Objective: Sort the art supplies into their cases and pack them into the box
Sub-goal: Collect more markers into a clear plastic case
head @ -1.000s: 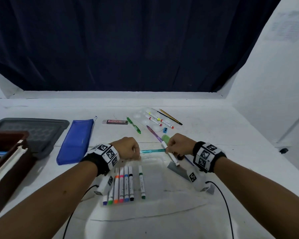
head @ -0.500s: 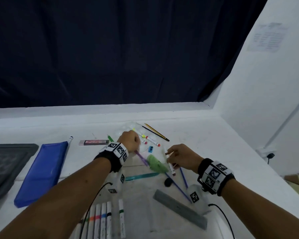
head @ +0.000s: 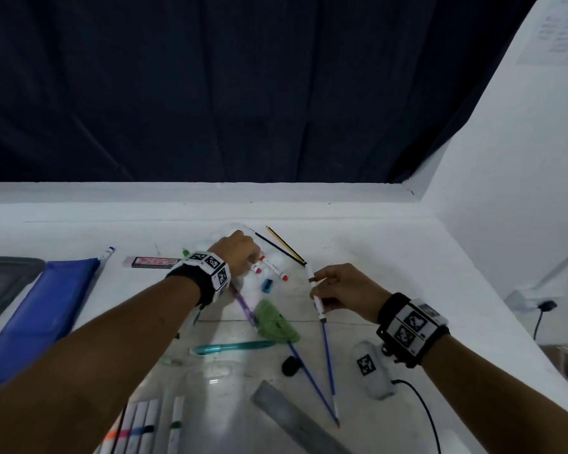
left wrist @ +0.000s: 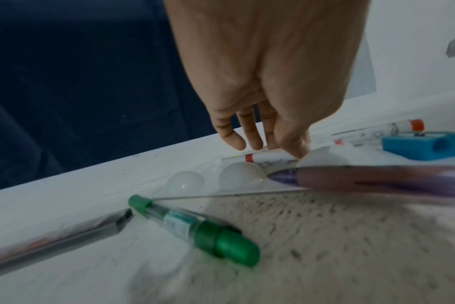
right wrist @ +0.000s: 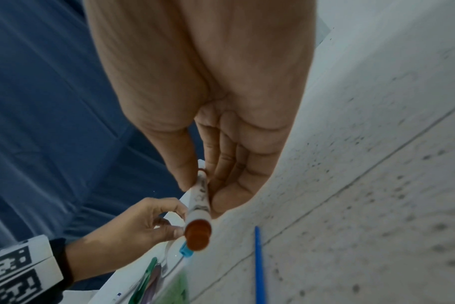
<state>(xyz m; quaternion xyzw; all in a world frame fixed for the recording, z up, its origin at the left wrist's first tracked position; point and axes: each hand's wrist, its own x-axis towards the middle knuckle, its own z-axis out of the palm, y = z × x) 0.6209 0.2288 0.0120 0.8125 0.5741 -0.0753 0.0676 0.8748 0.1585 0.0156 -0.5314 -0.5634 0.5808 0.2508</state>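
Note:
My right hand (head: pixel 318 283) pinches a white marker with a brown cap (head: pixel 318 306) just above the table; in the right wrist view thumb and fingers (right wrist: pixel 203 191) close on its barrel (right wrist: pixel 199 207). My left hand (head: pixel 248 262) reaches onto a clear palette (left wrist: pixel 185 183) at the back. There its thumb and fingertips (left wrist: pixel 270 148) close round a white marker with a red band (left wrist: pixel 262 158). Two more white markers (head: pixel 274 267) lie beside it. A row of markers (head: pixel 141 424) lies in a clear case (head: pixel 217 404) near me.
Loose around the hands lie a blue sharpener (head: pixel 267 285), purple pen (head: pixel 243 304), green protractor (head: pixel 276 322), teal pen (head: pixel 233 348), two blue brushes (head: pixel 328 362), grey ruler (head: pixel 295 417) and two pencils (head: pixel 286 247). At the left are a blue pencil case (head: pixel 40 309) and grey tray (head: pixel 0 280).
My left hand left the teal pen and moved forward onto the palette's markers. My right hand drifted right, still holding the brown-capped marker. The head view shifted forward.

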